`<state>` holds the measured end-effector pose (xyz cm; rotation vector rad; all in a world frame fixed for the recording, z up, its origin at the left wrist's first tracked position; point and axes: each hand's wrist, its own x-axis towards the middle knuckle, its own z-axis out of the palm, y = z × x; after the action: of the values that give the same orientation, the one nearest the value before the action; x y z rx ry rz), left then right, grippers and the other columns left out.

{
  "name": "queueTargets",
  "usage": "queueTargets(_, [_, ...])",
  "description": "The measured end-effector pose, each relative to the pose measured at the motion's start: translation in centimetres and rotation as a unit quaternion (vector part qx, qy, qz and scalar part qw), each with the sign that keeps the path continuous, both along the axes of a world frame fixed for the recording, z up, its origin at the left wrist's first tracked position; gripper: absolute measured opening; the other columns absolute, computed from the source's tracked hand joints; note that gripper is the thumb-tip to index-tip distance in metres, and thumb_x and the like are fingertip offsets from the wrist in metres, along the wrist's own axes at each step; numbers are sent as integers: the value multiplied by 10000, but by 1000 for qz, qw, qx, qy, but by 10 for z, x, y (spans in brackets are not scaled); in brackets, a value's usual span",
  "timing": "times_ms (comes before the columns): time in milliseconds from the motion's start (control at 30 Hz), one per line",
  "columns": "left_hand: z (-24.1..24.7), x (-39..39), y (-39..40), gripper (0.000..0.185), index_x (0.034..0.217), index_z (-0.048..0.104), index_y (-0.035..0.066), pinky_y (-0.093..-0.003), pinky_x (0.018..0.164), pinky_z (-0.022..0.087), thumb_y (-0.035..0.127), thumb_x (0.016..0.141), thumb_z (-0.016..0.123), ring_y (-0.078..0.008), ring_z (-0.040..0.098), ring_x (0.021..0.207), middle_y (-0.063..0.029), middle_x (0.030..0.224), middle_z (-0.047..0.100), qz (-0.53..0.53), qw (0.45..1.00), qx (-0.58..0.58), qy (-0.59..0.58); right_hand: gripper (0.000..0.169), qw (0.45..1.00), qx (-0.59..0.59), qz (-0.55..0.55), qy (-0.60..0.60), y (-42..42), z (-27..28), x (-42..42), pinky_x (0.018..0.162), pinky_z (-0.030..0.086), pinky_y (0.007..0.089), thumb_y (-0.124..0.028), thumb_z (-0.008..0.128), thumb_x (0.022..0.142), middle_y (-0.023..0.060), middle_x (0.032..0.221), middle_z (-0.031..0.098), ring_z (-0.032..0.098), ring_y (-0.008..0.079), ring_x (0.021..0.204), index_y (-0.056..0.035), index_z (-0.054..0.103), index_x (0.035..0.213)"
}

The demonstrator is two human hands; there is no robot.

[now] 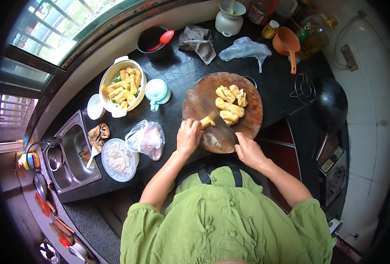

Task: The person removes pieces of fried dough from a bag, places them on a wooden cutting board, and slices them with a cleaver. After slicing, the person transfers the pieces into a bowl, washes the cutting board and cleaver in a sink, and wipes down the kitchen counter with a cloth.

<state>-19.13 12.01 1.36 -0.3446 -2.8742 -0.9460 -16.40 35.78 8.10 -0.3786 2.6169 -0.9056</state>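
A round wooden chopping board [195, 95] lies on the counter before me. My right hand [249, 149] grips the handle of a cleaver [226, 129], whose slightly blurred blade slants up and left across the board. My left hand [189, 136] holds a yellow fried tofu stick [205, 122] at the board's left edge. The blade is right beside that stick; whether it has cut in, I cannot tell. Several more golden tofu pieces [229, 106] lie on the board beyond the blade, some of them split.
Left of the board are a mug [157, 89], a plastic bag [147, 138], a tub of white food [118, 160] and a colander [142, 71] of tofu sticks. A steel sink [77, 142] lies farther left. Behind stand a black pot [145, 43] and grey cloth [198, 41]; a wok [332, 102] is at right.
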Motion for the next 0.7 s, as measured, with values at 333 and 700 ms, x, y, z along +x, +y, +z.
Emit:
queueTargets(333, [-12, -7, 6, 246, 951, 587, 90, -366, 816, 478, 71, 714, 650, -302, 545, 950, -110, 1061, 546, -59, 992, 58, 91, 357, 1000, -2, 3, 15, -6, 11, -14, 724, 472, 499, -84, 521, 844, 269, 921, 594, 578, 440, 854, 8, 395, 1165])
queueTargets(700, [-24, -13, 8, 185, 861, 616, 54, -373, 724, 482, 50, 695, 698, -300, 564, 826, -102, 884, 548, -42, 994, 78, 65, 365, 1000, 0, 29, 0, -26, -36, -23, 682, 448, 513, -71, 514, 841, 274, 865, 583, 566, 462, 805, 31, 366, 1158])
